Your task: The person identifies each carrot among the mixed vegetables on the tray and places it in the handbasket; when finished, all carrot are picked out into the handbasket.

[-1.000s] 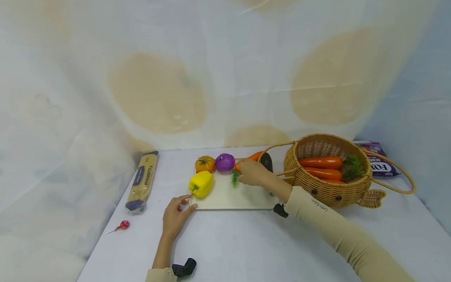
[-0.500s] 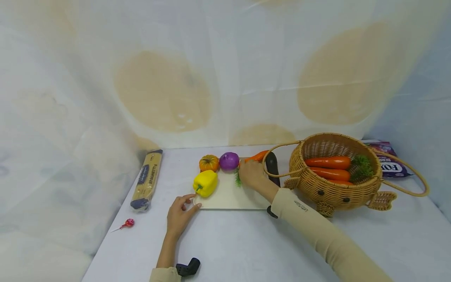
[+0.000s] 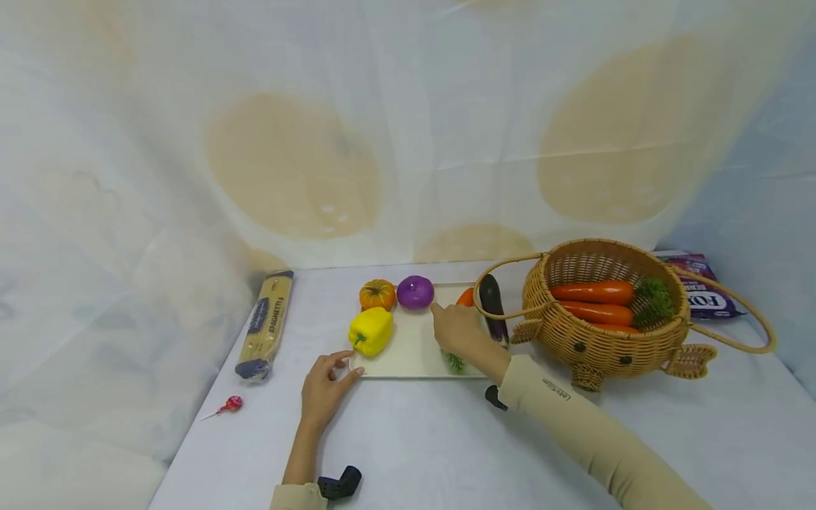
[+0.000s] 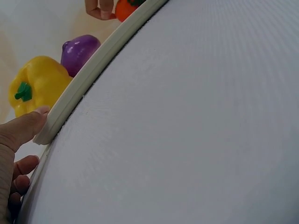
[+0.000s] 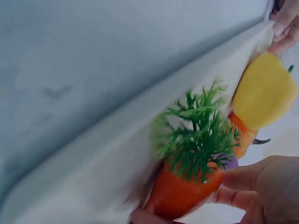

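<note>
In the head view my right hand (image 3: 465,336) grips a carrot (image 3: 467,297) over the right half of a cream tray (image 3: 414,354). The carrot's leafy green top points toward the tray's front edge. In the right wrist view, fingers press the carrot (image 5: 184,191) from both sides, below its leaves. My left hand (image 3: 325,389) holds the tray's front left corner between thumb and fingers. Beside that corner lies a yellow bell pepper (image 3: 371,331). Behind it stand a small orange pumpkin (image 3: 377,295) and a purple onion (image 3: 416,292). A dark eggplant (image 3: 494,308) lies along the tray's right side.
A wicker basket (image 3: 561,347) with several carrots stands right of the tray, its handle loop reaching over the tray's right side. Behind the basket is a purple packet (image 3: 707,297). At left lie a spaghetti pack (image 3: 264,326) and a lollipop (image 3: 231,404).
The carrot's leafy top has swung forward, from near the onion to the tray's front edge, as my right hand turned it. The left hand keeps its hold on the corner.
</note>
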`<state>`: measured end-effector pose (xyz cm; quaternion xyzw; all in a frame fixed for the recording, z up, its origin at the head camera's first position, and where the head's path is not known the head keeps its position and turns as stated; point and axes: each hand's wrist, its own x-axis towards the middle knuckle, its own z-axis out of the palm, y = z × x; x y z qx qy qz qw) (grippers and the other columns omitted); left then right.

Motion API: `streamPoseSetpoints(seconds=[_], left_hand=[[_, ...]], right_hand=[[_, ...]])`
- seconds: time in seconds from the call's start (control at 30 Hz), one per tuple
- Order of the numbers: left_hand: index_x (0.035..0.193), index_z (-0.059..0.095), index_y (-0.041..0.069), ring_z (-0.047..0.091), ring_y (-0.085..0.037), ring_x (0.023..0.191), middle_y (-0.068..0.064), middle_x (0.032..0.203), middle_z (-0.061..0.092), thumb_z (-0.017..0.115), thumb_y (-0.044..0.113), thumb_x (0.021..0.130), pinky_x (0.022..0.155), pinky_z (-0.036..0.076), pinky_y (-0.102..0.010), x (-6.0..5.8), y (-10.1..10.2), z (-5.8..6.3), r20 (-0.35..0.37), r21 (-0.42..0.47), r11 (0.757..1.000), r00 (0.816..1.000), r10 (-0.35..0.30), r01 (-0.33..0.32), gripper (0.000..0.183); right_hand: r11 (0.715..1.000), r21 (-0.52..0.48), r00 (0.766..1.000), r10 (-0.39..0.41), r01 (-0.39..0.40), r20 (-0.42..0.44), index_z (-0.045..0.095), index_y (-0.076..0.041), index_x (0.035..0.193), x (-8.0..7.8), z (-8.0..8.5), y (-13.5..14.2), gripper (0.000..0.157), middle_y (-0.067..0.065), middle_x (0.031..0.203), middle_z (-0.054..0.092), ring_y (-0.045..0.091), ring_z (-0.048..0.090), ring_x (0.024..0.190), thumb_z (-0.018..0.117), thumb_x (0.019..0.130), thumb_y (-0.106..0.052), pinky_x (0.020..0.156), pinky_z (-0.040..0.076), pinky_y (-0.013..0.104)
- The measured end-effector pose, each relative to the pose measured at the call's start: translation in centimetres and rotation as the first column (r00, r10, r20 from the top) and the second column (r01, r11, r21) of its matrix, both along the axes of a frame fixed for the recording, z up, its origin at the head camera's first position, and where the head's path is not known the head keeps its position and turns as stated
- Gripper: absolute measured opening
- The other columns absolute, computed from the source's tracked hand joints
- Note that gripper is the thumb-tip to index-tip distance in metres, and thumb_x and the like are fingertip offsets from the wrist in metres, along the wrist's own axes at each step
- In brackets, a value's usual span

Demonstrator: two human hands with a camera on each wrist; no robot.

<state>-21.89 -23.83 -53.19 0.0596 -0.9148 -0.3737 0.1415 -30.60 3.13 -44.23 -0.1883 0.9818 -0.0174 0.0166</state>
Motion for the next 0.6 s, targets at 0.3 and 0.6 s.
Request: streamPoseSetpoints(seconds=[0.3, 0.6], left_hand=[[0.118, 0.072, 0.024, 0.047, -0.017, 0.079, -0.003, 0.096, 0.062, 0.081, 0.035, 0.082, 0.070, 0.036, -0.031, 0.0, 0.0, 0.1, -0.017, 0.006, 1.000, 1.000, -0.013, 0.013, 0.038], [0.118, 0.072, 0.024, 0.046, -0.016, 0.079, -0.002, 0.097, 0.062, 0.081, 0.036, 0.082, 0.070, 0.036, -0.030, 0.1, 0.1, 0.0, -0.005, -0.007, 1.000, 1.000, -0.001, 0.001, 0.039]], right_hand=[[0.989, -0.138, 0.989, -0.070, 0.051, -0.129, 0.055, 0.004, 0.104, 1.2, -0.9, 0.8, 0.043, 0.015, 0.069, 0.063, 0.031, 0.066, 0.063, 0.073, 0.089, -0.031, 0.052, 0.052, 0.039], [0.968, -0.214, 0.973, -0.165, 0.129, -0.162, 0.053, 0.016, 0.122, 1.6, -2.4, 1.0, 0.059, 0.024, 0.083, 0.062, 0.033, 0.065, 0.069, 0.072, 0.082, -0.023, 0.061, 0.053, 0.042]])
